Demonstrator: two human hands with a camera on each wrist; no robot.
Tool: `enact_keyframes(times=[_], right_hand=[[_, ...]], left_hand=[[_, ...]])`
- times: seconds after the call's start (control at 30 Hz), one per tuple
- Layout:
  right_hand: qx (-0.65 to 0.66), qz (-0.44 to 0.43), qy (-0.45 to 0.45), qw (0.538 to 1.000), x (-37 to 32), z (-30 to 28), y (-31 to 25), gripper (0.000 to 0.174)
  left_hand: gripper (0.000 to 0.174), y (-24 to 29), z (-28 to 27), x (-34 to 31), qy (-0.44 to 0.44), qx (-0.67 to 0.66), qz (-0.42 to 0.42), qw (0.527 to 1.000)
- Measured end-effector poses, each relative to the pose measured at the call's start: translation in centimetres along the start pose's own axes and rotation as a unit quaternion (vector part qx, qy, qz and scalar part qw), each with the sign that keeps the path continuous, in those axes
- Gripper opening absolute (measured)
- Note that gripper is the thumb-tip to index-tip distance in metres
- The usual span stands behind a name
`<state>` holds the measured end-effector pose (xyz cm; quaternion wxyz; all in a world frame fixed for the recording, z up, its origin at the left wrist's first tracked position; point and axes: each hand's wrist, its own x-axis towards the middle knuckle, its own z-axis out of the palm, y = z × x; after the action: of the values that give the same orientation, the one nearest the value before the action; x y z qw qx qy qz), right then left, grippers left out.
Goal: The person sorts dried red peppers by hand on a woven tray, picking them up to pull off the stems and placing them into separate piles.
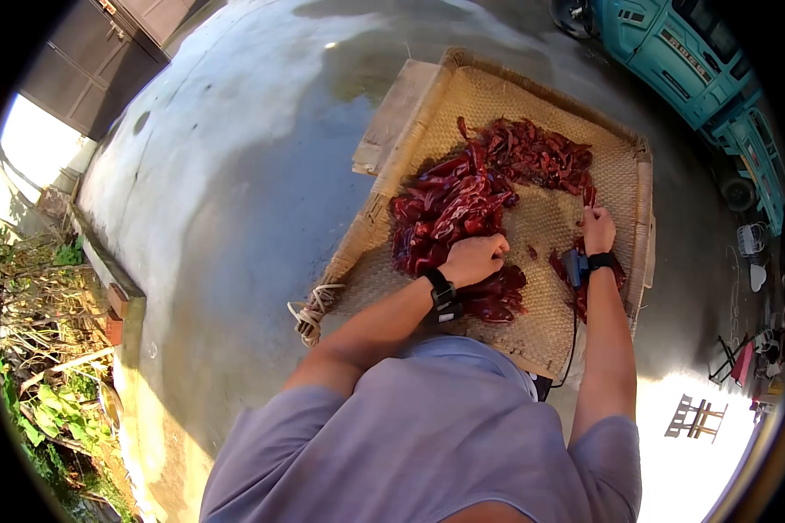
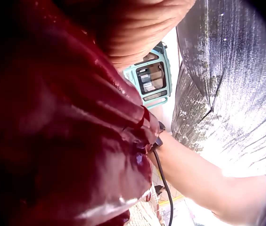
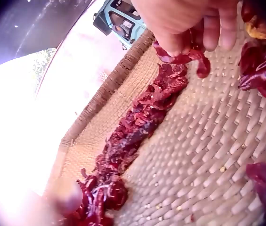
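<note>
Dried red chili peppers (image 1: pixel 449 205) lie in a big heap on a woven tray (image 1: pixel 545 213). My left hand (image 1: pixel 477 260) is at the near side of this heap, its fingers bent inward. In the left wrist view, glossy chilies (image 2: pixel 76 127) fill the foreground below part of the hand (image 2: pixel 137 33); I cannot tell whether its fingers hold one. Over by the tray's right side, my right hand (image 1: pixel 598 229) pinches a dark red chili pepper (image 3: pixel 200 66) between thumb and fingers. Just under it runs a row of chilies (image 3: pixel 142 113) along the rim.
Another pile of smaller, shriveled chilies (image 1: pixel 541 155) lies toward the tray's far side. The raised rim (image 1: pixel 549 87) bounds the tray, and a board (image 1: pixel 397 118) sticks out past its left edge. A black cable (image 1: pixel 573 349) hangs from the right wrist. A teal vehicle (image 1: pixel 689 61) stands beyond.
</note>
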<state>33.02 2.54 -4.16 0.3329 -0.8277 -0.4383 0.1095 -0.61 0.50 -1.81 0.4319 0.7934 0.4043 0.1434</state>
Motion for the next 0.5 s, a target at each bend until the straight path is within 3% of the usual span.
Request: enact_keyframes(times=[0.07, 0.1, 0.17, 0.27, 0.4, 0.5], right_hand=[[0.001, -0.065, 0.051, 0.997, -0.9, 0.0, 0.3, 0.027], [0.011, -0.065, 0.024, 0.998, -1.4, -0.7, 0.0, 0.030], [-0.011, 0.006, -0.025, 1.000, -3.8, -3.8, -4.2, 0.025], [-0.160, -0.094, 0.023, 0.982, -4.7, -7.0, -3.5, 0.020], [-0.317, -0.088, 0.086, 0.941, -6.8, -10.2, -2.8, 0.015], [-0.255, -0.171, 0.055, 0.950, -7.5, -9.4, -2.8, 0.016]], left_hand=[[0.026, 0.3, 0.2, 0.0, 0.000, -0.002, 0.002, 1.000], [0.025, 0.4, 0.1, -0.1, 0.002, -0.005, 0.008, 1.000], [0.028, 0.4, -0.1, 0.0, -0.014, -0.024, 0.014, 1.000], [0.031, 0.5, -0.4, 0.1, -0.030, -0.011, 0.032, 0.999], [0.038, 1.0, -1.0, -0.2, -0.058, 0.031, 0.035, 0.997], [0.040, 1.4, -1.2, -0.2, -0.075, 0.037, 0.021, 0.996]])
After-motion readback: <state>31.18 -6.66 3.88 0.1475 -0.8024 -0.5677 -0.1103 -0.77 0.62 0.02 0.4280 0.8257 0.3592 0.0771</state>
